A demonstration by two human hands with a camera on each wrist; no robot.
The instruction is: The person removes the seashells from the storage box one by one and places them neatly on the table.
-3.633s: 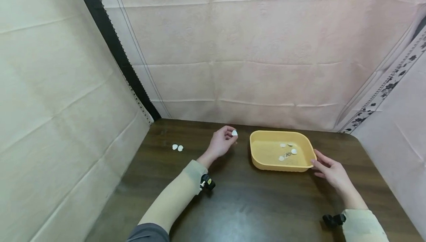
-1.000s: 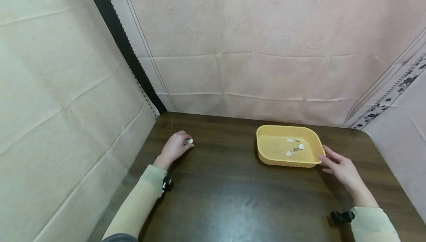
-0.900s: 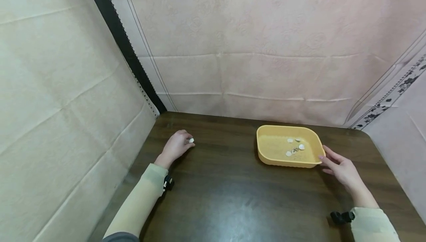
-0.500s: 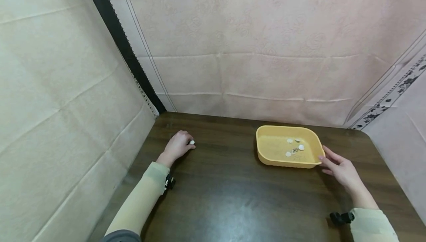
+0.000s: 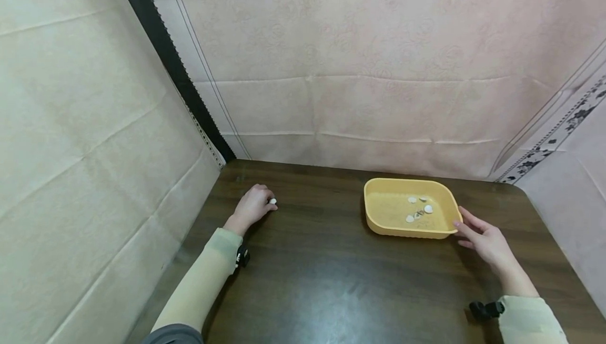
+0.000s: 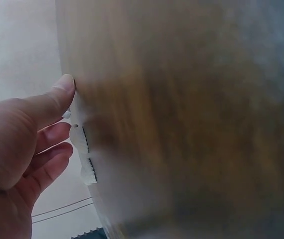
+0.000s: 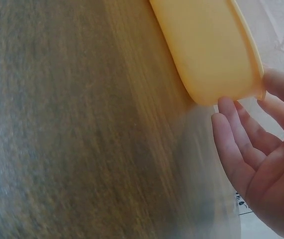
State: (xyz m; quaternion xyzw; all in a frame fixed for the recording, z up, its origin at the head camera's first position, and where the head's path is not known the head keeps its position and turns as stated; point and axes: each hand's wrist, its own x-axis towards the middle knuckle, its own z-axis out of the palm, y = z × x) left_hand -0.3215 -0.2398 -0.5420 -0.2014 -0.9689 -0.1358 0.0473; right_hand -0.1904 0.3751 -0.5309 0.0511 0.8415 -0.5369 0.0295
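Note:
At the far left part of the table, my left hand pinches a small white seashell with thumb and fingers, low over the wood. Only a sliver of it shows behind the thumb in the left wrist view. Two pale shells with ridged edges sit on the table close by the fingertips; the hand covers them in the head view. My right hand grips the near right corner of a yellow plastic tray, thumb at the rim and fingers against the outer wall. Several small shells are scattered inside it.
The dark wooden table reaches to a pale cloth backdrop at its far edge. Another cloth hangs along the left side. A black wrist camera sits at the right cuff.
Since the earliest frame my left hand has carried the seashell leftward from beside the tray to the pair on the table. Over the last second it barely shifts; the right hand keeps its grip.

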